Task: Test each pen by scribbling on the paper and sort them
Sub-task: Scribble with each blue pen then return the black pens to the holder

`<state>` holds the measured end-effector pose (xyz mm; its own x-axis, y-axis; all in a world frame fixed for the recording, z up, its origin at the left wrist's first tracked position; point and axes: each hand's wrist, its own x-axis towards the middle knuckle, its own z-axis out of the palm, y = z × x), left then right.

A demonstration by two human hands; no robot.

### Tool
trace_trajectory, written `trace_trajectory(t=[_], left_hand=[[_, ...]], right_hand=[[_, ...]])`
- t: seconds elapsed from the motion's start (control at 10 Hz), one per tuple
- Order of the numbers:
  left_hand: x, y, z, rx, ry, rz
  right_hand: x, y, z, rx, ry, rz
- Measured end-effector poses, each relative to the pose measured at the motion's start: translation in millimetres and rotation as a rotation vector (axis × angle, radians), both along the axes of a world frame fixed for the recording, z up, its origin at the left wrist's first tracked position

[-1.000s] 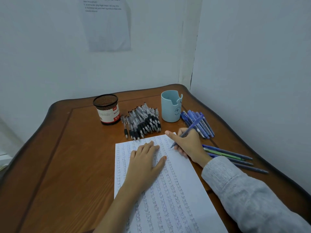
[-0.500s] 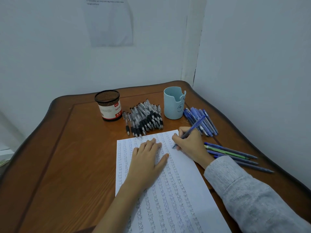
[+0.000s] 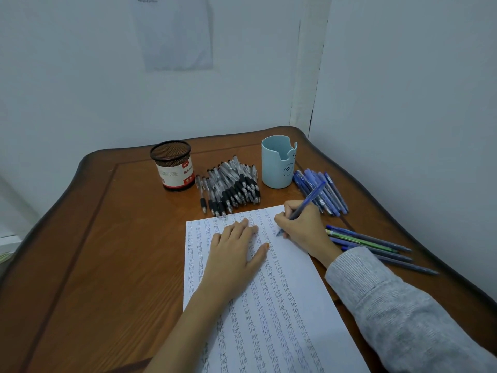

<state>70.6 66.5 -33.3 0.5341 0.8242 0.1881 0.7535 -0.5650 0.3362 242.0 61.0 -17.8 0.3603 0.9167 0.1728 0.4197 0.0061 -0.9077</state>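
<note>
In the head view, the right hand (image 3: 301, 230) is pinching a blue pen (image 3: 309, 197), its tip touching the paper (image 3: 295, 267) near the top right corner. The left hand (image 3: 236, 254) is lying flat, fingers straight, pinning the sheet. Should that hand ease off, the paper could be sliding under the stroke, spoiling the test scribble.

paper (image 3: 282, 305) lies on the counter (image 3: 107, 251); behind it, mesh holder (image 3: 173, 165) left, pen pile (image 3: 231, 187) between, cup (image 3: 278, 165) right.
</note>
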Motion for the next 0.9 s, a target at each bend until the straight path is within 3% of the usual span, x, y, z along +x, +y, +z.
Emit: trace_trajectory(t=[0.9], left_hand=[[-0.7, 0.8, -1.0, -0.004, 0.003, -0.012]], right_hand=[[2.7, 2.9, -4.4, 0.053, 0.025, -0.017]])
